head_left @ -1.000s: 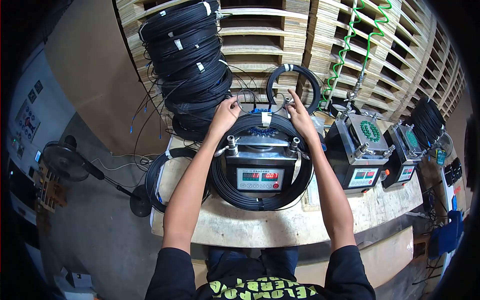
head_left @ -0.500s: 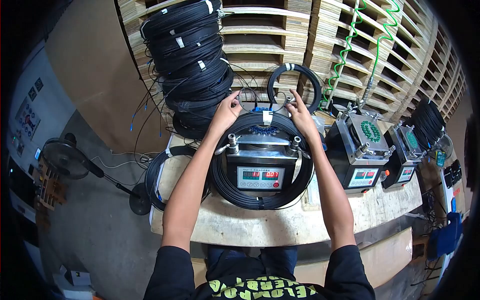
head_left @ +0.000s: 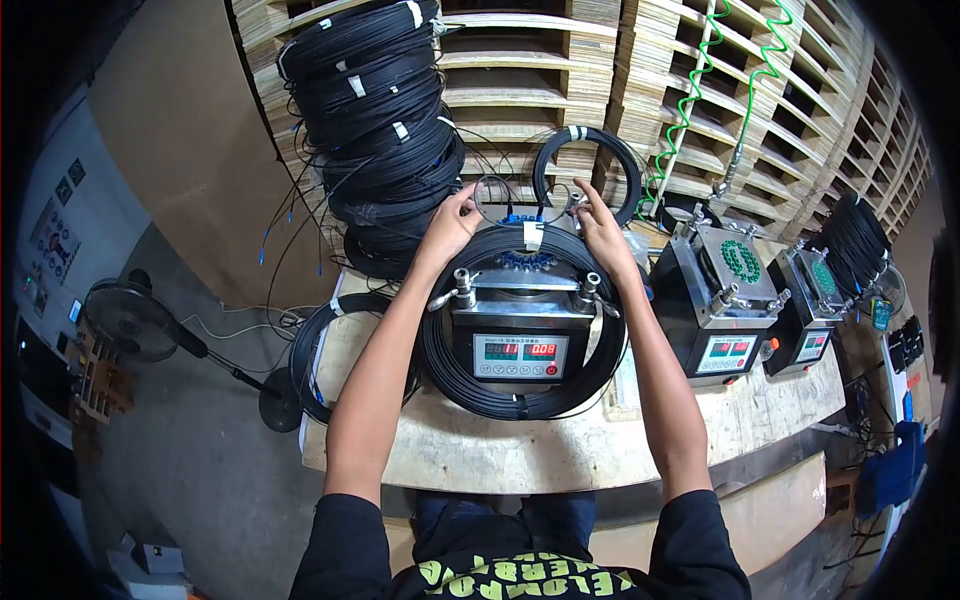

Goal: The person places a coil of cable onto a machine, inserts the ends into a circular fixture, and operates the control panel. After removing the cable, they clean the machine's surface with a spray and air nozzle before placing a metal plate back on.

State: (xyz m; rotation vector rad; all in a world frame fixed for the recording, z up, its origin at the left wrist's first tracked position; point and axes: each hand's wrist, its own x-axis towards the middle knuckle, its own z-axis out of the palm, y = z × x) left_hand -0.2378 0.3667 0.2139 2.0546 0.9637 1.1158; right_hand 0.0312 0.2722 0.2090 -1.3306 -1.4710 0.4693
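My left hand (head_left: pixel 452 226) is closed in a pinch on a thin black cable (head_left: pixel 477 204), left of a row of blue connectors (head_left: pixel 525 218). On the other side, my right hand (head_left: pixel 603 236) has its index finger raised, with thumb and other fingers closed at a similar thin cable end; the grip is partly hidden. Between my forearms stands a polishing-type machine (head_left: pixel 520 312) with a red digital display. A large coil of black cable (head_left: pixel 520 405) hangs around it, with white tape at its top. More blue connectors (head_left: pixel 527 261) ring the machine's top plate.
A tall stack of black cable coils (head_left: pixel 375 130) rises at the left, and another coil (head_left: pixel 632 165) stands behind my right hand. Two similar machines (head_left: pixel 715 300) (head_left: pixel 808 300) are on the right of the wooden table (head_left: pixel 470 455). A floor fan (head_left: pixel 135 310) stands left; pallets (head_left: pixel 510 90) are behind.
Both hands stay in nearly the same place and pose. The machine's right-hand display reading has gone from 0.07 to 0.08.
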